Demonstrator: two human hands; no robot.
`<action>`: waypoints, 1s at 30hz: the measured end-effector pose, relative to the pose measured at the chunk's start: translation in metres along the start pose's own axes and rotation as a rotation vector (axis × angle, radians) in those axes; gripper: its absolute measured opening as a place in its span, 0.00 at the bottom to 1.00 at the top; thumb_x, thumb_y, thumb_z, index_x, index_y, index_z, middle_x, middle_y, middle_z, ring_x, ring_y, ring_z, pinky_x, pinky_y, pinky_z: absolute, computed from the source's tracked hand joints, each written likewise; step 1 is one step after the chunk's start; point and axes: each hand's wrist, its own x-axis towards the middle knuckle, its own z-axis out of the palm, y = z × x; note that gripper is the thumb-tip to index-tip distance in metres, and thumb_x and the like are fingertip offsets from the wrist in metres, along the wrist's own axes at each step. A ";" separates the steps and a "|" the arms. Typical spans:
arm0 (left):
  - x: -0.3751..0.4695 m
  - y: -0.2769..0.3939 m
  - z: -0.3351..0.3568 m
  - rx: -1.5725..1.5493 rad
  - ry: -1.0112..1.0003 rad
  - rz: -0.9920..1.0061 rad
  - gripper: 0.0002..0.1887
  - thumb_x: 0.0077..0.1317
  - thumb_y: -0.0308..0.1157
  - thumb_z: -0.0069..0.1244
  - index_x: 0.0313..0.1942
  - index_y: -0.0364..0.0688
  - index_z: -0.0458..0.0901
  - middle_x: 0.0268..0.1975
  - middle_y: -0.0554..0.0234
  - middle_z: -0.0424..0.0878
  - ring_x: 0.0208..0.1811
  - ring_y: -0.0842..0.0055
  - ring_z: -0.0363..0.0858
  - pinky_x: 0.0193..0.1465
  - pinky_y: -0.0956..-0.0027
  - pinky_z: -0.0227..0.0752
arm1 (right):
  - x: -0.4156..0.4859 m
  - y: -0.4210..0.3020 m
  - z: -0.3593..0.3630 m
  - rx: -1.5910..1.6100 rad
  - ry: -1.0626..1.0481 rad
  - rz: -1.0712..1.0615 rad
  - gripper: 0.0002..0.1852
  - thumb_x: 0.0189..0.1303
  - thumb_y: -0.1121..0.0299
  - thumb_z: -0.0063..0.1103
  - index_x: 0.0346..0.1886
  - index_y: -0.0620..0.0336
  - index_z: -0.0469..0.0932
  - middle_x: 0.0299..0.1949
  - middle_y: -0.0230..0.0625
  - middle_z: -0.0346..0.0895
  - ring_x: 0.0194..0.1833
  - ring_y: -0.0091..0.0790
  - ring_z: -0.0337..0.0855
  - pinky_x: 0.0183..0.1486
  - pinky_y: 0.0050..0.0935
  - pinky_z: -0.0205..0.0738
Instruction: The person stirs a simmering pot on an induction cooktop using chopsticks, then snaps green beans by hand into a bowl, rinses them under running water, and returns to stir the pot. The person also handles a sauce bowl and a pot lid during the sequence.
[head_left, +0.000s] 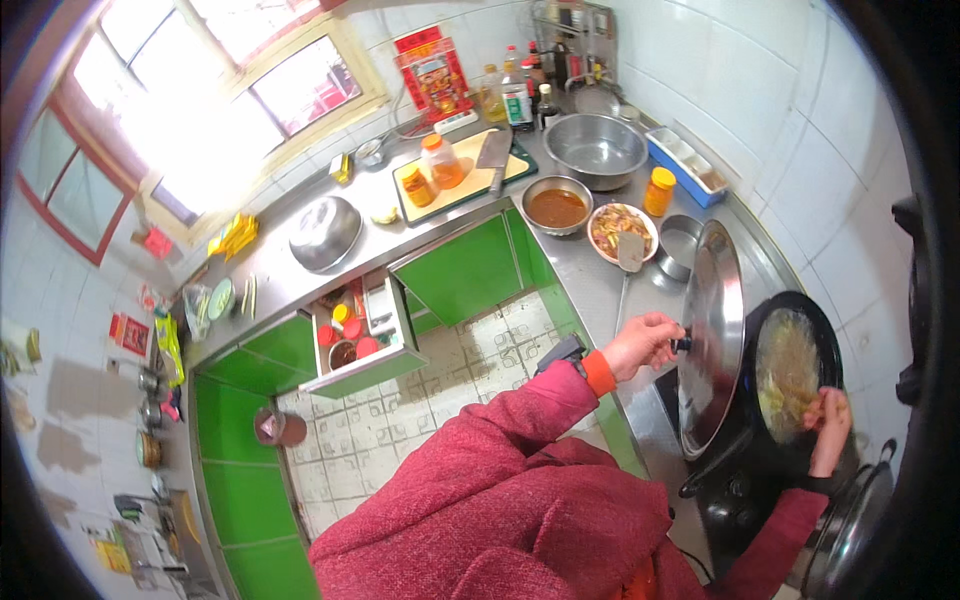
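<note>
My left hand (646, 346) grips the black knob of a metal pan lid (714, 352), which is tilted almost on edge beside a black wok (831, 337). Greenish-yellow food in liquid (786, 367) lies in the wok. My right hand (828, 420) is at the wok's near right rim, above the food, with its fingers bent; whether it holds anything is not clear. A spatula (631, 252) rests on a bowl of sliced food (616, 217), left of the lid. An empty-looking metal pot (679, 247) stands between that bowl and the lid.
A bowl of brown sauce (556, 208), a large metal basin (596, 150), an orange-lidded jar (659, 192) and a blue condiment box (686, 166) stand on the counter. A cleaver (494, 154) lies on a cutting board (465, 169). One drawer (369, 367) is pulled out. A lidded pan (862, 525) stands at lower right.
</note>
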 end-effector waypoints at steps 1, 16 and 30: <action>-0.001 -0.001 -0.001 -0.020 -0.002 0.003 0.13 0.61 0.36 0.54 0.40 0.38 0.75 0.25 0.62 0.79 0.18 0.82 0.75 0.19 0.80 0.67 | 0.004 0.006 0.003 0.006 0.022 0.095 0.13 0.68 0.58 0.49 0.39 0.57 0.75 0.23 0.27 0.71 0.18 0.20 0.70 0.19 0.18 0.64; -0.008 0.021 0.000 0.269 0.039 0.181 0.11 0.63 0.38 0.51 0.42 0.42 0.79 0.32 0.71 0.79 0.28 0.85 0.77 0.29 0.81 0.68 | -0.126 -0.044 -0.018 0.211 0.436 -0.143 0.18 0.69 0.60 0.48 0.51 0.66 0.74 0.37 0.40 0.80 0.33 0.30 0.80 0.37 0.25 0.76; 0.084 0.050 0.105 0.949 -0.054 0.420 0.15 0.57 0.35 0.59 0.40 0.35 0.78 0.22 0.73 0.74 0.20 0.90 0.68 0.21 0.83 0.57 | -0.274 -0.013 -0.027 0.586 0.720 -0.079 0.19 0.69 0.59 0.45 0.48 0.68 0.72 0.35 0.43 0.78 0.32 0.33 0.79 0.34 0.28 0.74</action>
